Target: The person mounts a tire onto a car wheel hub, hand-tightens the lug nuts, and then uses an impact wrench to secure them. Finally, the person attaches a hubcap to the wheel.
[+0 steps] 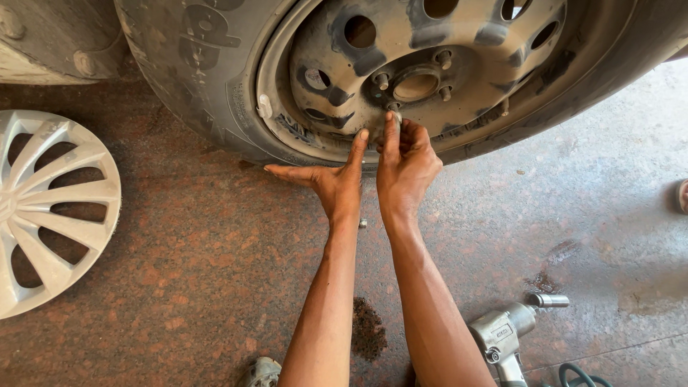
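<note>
Head view. A car wheel stands on a speckled reddish floor (201, 236), its tyre (208, 79) and bare steel rim (473, 79) filling the top of the frame. Both arms reach up from the bottom edge to the lower part of the rim.

The right hand (406, 166) is at the lowest wheel stud (393, 107), just under the hub centre (416, 86). Its fingers are drawn together and pinched on a small part at that stud, most likely a lug nut (396, 118); the part is largely hidden by the fingertips, so its kind cannot be confirmed. The stud's long axis points straight out of the rim toward the camera, and the pinched part sits on or at its tip, directly ahead of the fingertips.

The left hand (331, 180) lies just beside the right, palm flat and fingers spread apart, the thumb stretched out to the left. It holds nothing; its fingertips touch the lower rim edge. The right hand is the nearer to the stud.

Three further studs show around the hub, all apparently bare. A small nut-like piece (362, 223) lies on the floor between the wrists. A white wheel cover (50, 208) lies flat at the left, well apart. An impact wrench (505, 333) with a socket lies at lower right, untouched.
</note>
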